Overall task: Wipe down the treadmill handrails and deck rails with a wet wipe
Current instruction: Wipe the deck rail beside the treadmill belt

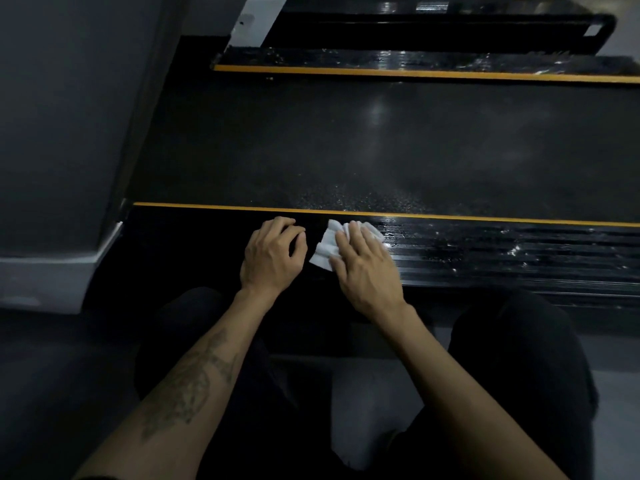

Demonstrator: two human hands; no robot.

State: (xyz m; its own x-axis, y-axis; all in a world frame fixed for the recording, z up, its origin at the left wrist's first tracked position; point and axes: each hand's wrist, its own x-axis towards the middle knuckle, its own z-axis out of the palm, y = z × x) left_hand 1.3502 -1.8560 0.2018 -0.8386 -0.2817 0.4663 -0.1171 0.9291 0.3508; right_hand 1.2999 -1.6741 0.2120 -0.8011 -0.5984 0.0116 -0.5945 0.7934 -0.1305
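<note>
A dark grey wall [69,116] stands beside the black treadmill belt [381,143]. On the near ribbed black deck rail [502,251], the right hand [363,268] presses flat on a crumpled white wet wipe [327,245]. The left hand [273,254] rests curled just beside the wipe, holding nothing.

I am in a gym or a home exercise room, dimly lit. In front of my knees lies a treadmill: its wide dark running belt [381,143] stretches across, bordered by a near deck rail [502,254], ribbed black with a yellow stripe [221,206] along its edge, and a far deck rail [381,62] striped alike. A grey wall [62,116] with a pale baseboard [45,275] stands beside the machine.
</note>
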